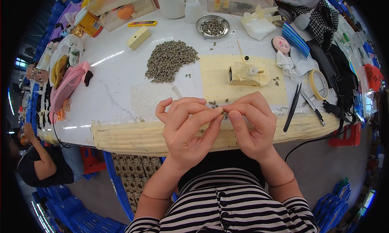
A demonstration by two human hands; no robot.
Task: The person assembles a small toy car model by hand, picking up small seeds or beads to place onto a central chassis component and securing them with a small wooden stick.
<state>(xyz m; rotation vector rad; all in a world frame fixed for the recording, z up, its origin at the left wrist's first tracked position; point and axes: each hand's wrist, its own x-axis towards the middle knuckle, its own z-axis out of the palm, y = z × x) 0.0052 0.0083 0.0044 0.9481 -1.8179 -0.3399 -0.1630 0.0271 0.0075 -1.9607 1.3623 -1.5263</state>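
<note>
My left hand (187, 129) is closed in a pinch at the table's near edge, thumb and index finger on a small metal part (224, 113) mostly covered by the fingertips. Against it comes my right hand (256, 125), fingers curled and the index tip touching the left fingertips; whatever lies between its thumb and fingers is hidden. Just beyond the fingertips lie several loose small metal parts (212, 103). A large heap of similar grey metal parts (170, 60) sits farther off to the left. Beyond the hands, a tape-wrapped block with a small nozzle (248, 74) stands on yellowish paper (212, 77).
Black tweezers (292, 108), a craft knife (313, 107) and a tape roll (318, 84) lie at right. A metal dish of parts (212, 27) and white bottles (193, 8) are at the back. A pink handheld fan (69, 87) stands left. Another person (44, 164) sits at far left.
</note>
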